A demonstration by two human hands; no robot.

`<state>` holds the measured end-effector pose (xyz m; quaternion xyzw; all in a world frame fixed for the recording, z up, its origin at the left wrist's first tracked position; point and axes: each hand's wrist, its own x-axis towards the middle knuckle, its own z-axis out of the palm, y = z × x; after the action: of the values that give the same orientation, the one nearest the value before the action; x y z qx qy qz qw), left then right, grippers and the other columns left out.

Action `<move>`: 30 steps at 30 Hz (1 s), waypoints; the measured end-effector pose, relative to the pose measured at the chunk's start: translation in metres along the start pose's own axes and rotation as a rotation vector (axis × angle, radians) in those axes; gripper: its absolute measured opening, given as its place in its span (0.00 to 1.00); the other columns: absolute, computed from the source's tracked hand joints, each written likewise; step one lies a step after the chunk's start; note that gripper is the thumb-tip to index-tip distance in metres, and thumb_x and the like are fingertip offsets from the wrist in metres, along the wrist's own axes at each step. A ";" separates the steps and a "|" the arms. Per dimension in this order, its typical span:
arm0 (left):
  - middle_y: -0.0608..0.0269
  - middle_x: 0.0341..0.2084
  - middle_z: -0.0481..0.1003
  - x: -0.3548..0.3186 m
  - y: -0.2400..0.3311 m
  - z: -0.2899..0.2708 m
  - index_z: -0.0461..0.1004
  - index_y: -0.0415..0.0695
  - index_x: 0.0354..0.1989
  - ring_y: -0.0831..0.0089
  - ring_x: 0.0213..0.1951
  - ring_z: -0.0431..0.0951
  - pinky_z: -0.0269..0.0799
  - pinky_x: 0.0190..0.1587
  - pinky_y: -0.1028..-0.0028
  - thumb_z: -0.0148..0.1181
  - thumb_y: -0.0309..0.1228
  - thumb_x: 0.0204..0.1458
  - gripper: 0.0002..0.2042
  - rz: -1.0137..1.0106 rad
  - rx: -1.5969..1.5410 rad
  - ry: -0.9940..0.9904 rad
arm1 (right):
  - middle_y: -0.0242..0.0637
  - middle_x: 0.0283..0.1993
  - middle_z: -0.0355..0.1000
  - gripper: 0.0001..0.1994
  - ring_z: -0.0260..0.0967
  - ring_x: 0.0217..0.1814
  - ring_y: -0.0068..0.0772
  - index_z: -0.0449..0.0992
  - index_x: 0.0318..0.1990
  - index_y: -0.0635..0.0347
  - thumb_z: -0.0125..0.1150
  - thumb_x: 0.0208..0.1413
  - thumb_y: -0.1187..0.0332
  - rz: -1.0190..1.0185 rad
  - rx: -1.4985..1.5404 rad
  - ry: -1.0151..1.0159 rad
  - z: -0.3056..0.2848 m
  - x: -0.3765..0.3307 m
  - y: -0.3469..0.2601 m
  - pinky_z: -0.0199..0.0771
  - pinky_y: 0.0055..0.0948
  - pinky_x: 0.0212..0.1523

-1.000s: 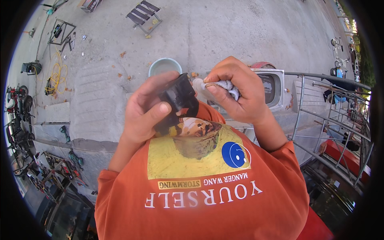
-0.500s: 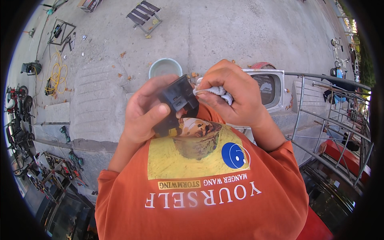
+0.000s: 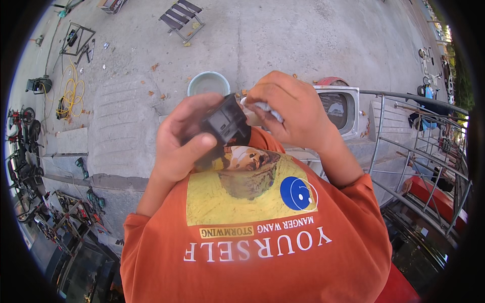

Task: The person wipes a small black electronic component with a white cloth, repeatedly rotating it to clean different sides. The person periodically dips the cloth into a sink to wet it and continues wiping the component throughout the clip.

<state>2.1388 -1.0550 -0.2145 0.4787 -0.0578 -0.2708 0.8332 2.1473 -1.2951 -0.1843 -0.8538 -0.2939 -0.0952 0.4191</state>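
A black boxy part (image 3: 221, 122), seemingly plastic with rectangular recesses in its face, is gripped in my left hand (image 3: 174, 136). The thumb presses its near side while the fingers wrap round the far side. My right hand (image 3: 303, 113) pinches a crumpled whitish-grey cloth (image 3: 272, 111) just right of the part. Motion smears the right fingertips, and whether the cloth touches the part I cannot tell. Both hands are raised in front of my orange shirt (image 3: 252, 272).
Beyond my hands stands a pale round basin (image 3: 208, 76). To the right are a metal sink (image 3: 354, 108) and a metal-tube frame (image 3: 404, 144). A folding stool (image 3: 183, 19) is farther out; a yellow cord (image 3: 74, 96) and power tools (image 3: 95, 200) lie left.
My right hand has shifted slightly up and left and turned, so less of the cloth shows. The left hand and the black part have barely moved.
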 end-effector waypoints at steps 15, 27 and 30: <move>0.46 0.56 0.73 0.004 0.001 0.004 0.67 0.35 0.60 0.61 0.59 0.75 0.69 0.63 0.62 0.69 0.21 0.46 0.30 0.085 -0.042 -0.041 | 0.38 0.35 0.76 0.10 0.73 0.33 0.32 0.79 0.39 0.62 0.71 0.48 0.79 0.032 0.167 0.075 -0.005 -0.001 -0.010 0.71 0.26 0.32; 0.43 0.57 0.72 0.002 -0.001 -0.001 0.65 0.35 0.60 0.61 0.58 0.75 0.73 0.58 0.65 0.66 0.22 0.51 0.26 0.009 -0.208 -0.051 | 0.37 0.34 0.74 0.09 0.71 0.33 0.29 0.79 0.36 0.62 0.73 0.48 0.77 0.145 0.148 0.124 -0.006 0.003 -0.006 0.68 0.25 0.32; 0.40 0.59 0.71 0.001 -0.001 0.001 0.65 0.35 0.61 0.60 0.57 0.76 0.76 0.55 0.66 0.65 0.21 0.52 0.26 -0.004 -0.274 -0.058 | 0.36 0.34 0.72 0.09 0.70 0.34 0.27 0.80 0.36 0.61 0.74 0.47 0.76 0.096 0.158 0.130 -0.006 0.003 -0.008 0.67 0.24 0.31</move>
<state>2.1387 -1.0564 -0.2144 0.3524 -0.0433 -0.2914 0.8883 2.1454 -1.2944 -0.1743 -0.8233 -0.2315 -0.1067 0.5072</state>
